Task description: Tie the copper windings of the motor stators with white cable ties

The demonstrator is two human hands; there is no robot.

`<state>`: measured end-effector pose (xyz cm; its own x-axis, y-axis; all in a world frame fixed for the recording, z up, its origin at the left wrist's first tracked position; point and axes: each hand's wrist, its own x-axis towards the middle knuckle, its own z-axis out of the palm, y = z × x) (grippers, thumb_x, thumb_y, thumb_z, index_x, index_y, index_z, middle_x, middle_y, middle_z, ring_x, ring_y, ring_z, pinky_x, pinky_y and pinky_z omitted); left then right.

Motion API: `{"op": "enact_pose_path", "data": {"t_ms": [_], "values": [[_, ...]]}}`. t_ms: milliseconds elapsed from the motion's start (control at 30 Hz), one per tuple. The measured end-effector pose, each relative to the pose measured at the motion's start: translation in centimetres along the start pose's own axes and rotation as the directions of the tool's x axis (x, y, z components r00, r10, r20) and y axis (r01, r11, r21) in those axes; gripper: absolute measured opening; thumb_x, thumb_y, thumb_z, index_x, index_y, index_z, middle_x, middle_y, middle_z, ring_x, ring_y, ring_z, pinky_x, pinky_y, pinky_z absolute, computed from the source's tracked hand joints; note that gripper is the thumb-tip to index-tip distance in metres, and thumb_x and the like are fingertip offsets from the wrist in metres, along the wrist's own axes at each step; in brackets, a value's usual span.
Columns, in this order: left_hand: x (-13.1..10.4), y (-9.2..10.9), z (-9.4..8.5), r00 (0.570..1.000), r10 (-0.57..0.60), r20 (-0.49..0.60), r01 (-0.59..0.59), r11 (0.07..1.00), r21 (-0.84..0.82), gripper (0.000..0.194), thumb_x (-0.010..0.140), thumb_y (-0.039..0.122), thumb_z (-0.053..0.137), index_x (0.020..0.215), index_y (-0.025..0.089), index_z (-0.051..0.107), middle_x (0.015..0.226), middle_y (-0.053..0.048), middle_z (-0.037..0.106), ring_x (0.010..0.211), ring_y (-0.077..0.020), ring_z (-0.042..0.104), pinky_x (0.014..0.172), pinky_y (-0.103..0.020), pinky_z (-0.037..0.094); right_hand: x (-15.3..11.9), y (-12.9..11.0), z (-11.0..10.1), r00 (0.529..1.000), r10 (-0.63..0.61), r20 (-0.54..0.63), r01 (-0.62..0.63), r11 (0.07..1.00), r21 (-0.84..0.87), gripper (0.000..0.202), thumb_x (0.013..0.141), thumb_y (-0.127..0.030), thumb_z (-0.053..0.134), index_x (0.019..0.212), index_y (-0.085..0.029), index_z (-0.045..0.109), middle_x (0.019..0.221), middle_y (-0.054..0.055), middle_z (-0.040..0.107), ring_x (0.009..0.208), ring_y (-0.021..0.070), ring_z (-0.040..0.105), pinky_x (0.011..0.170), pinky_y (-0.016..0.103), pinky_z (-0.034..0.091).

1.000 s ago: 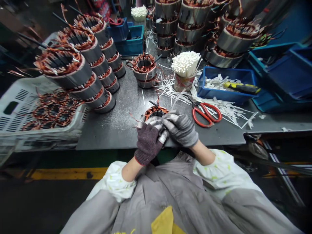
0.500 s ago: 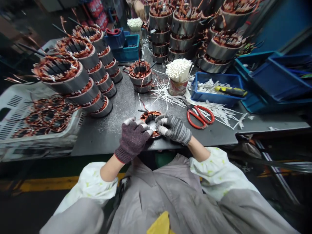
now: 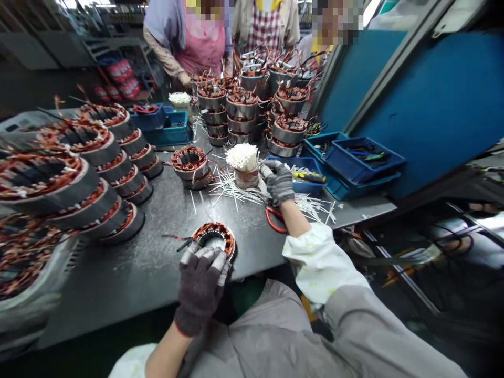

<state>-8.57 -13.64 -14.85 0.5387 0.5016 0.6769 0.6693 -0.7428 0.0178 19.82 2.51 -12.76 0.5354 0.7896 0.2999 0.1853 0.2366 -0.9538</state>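
A motor stator (image 3: 227, 239) with copper windings and dark lead wires lies flat near the table's front edge. My left hand (image 3: 201, 281), in a dark purple glove with pale fingertips, grips its near rim, fingers over the top and thumb at the right side. Away to the upper right, my right hand (image 3: 279, 181), in a grey striped glove, has its fingers bent together beside a tub (image 3: 247, 179) packed with white, knob-headed cable ties (image 3: 241, 156). What those fingertips hold, if anything, is too small to make out. Red-handled scissors (image 3: 274, 219) lie partly hidden under the right wrist.
Stacked stators (image 3: 129, 184) stand at left beside a white crate (image 3: 71, 257); more stacks (image 3: 242, 110) stand at the back. Loose cable ties surround the tub. A blue bin (image 3: 305, 186) holds scraps and a yellow-handled tool (image 3: 309, 177). Co-workers (image 3: 202, 44) stand behind.
My right hand has left the stator and reached forward and right to the tub. My left hand stays on the stator. The view has tilted up and turned right, bringing co-workers into sight.
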Motion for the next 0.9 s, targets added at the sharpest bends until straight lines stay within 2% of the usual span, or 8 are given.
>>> {"op": "enact_pose_path", "data": {"t_ms": [133, 300, 433, 533, 600, 700, 800, 900], "values": [[0.2, 0.3, -0.2, 1.000, -0.004, 0.008, 0.004, 1.000, 0.002, 0.018, 0.093, 0.015, 0.058, 0.111, 0.018, 0.061, 0.105, -0.008, 0.071, 0.104, -0.0256, 0.065, 0.106, -0.054, 0.044, 3.9, -1.0, 1.9, 1.000, -0.002, -0.014, 0.002, 1.000, -0.019, 0.013, 0.070, -0.025, 0.073, 0.080, -0.018, 0.067, 0.083, 0.003, 0.073, 0.083, 0.0192, 0.066, 0.089, 0.038, 0.055], [0.4, -0.8, -0.1, 1.000, -0.020, 0.019, 0.020, 1.000, -0.007, 0.018, 0.093, 0.016, 0.060, 0.111, 0.018, 0.060, 0.106, -0.008, 0.072, 0.108, -0.0252, 0.066, 0.111, -0.056, 0.041, 2.6, -2.3, 0.0, 1.000, -0.012, 0.009, 0.010, 0.989, 0.150, 0.017, 0.083, -0.037, 0.064, 0.086, -0.021, 0.060, 0.072, -0.001, 0.066, 0.062, 0.0141, 0.063, 0.061, 0.031, 0.058], [0.9, -1.3, 0.4, 0.998, -0.044, 0.034, 0.044, 0.999, 0.002, 0.018, 0.093, 0.017, 0.059, 0.111, 0.019, 0.060, 0.107, -0.009, 0.073, 0.110, -0.0264, 0.067, 0.114, -0.058, 0.038, -0.5, -3.5, -2.5, 0.991, -0.008, 0.130, -0.041, 0.929, 0.367, 0.033, 0.079, -0.051, 0.073, 0.082, -0.022, 0.058, 0.071, -0.003, 0.064, 0.056, 0.0112, 0.062, 0.052, 0.026, 0.058], [1.2, -1.5, 0.8, 0.999, -0.043, 0.013, 0.043, 0.999, -0.007, 0.019, 0.092, 0.018, 0.061, 0.111, 0.021, 0.061, 0.106, -0.008, 0.074, 0.108, -0.0259, 0.068, 0.115, -0.058, 0.038, -3.2, -4.5, -3.5, 0.981, 0.013, 0.195, -0.105, 0.878, 0.468, 0.034, 0.076, -0.050, 0.078, 0.081, -0.023, 0.058, 0.073, -0.005, 0.063, 0.056, 0.0091, 0.062, 0.052, 0.023, 0.058], [1.3, -1.4, 0.9, 0.999, -0.042, 0.006, 0.042, 0.999, -0.006, 0.018, 0.092, 0.019, 0.061, 0.110, 0.020, 0.061, 0.106, -0.008, 0.074, 0.108, -0.0259, 0.068, 0.115, -0.058, 0.038, -5.5, -4.9, -4.1, 0.975, 0.002, 0.221, -0.108, 0.878, 0.467, 0.031, 0.075, -0.042, 0.081, 0.088, -0.024, 0.061, 0.076, -0.006, 0.064, 0.058, 0.0094, 0.064, 0.055, 0.024, 0.059], [1.1, -1.0, 0.7, 0.997, -0.071, 0.029, 0.071, 0.997, -0.004, 0.016, 0.093, 0.020, 0.059, 0.109, 0.020, 0.062, 0.111, -0.009, 0.074, 0.114, -0.0267, 0.067, 0.116, -0.059, 0.035, -9.7, -4.9, -5.3, 0.950, -0.043, 0.311, -0.069, 0.938, 0.341, 0.020, 0.082, -0.036, 0.076, 0.094, -0.023, 0.066, 0.078, -0.003, 0.066, 0.061, 0.0117, 0.067, 0.060, 0.027, 0.061], [0.9, -0.6, 0.4, 0.989, -0.120, 0.091, 0.122, 0.993, -0.010, 0.019, 0.095, 0.021, 0.056, 0.113, 0.019, 0.063, 0.119, -0.009, 0.072, 0.125, -0.0274, 0.062, 0.119, -0.061, 0.030, -14.3, -4.3, -7.0, 0.882, -0.153, 0.446, 0.072, 0.978, 0.195, 0.009, 0.092, -0.030, 0.064, 0.095, -0.022, 0.068, 0.087, 0.003, 0.071, 0.074, 0.0160, 0.072, 0.070, 0.032, 0.062], [0.8, -0.4, 0.2, 0.972, -0.160, 0.171, 0.162, 0.987, 0.000, 0.022, 0.097, 0.023, 0.053, 0.115, 0.019, 0.064, 0.118, -0.008, 0.073, 0.125, -0.0271, 0.061, 0.121, -0.060, 0.028, -18.5, -4.0, -8.6, 0.763, -0.288, 0.579, 0.238, 0.957, 0.164, 0.011, 0.094, -0.019, 0.057, 0.099, -0.022, 0.067, 0.106, 0.008, 0.073, 0.091, 0.0180, 0.073, 0.077, 0.032, 0.062]]}}
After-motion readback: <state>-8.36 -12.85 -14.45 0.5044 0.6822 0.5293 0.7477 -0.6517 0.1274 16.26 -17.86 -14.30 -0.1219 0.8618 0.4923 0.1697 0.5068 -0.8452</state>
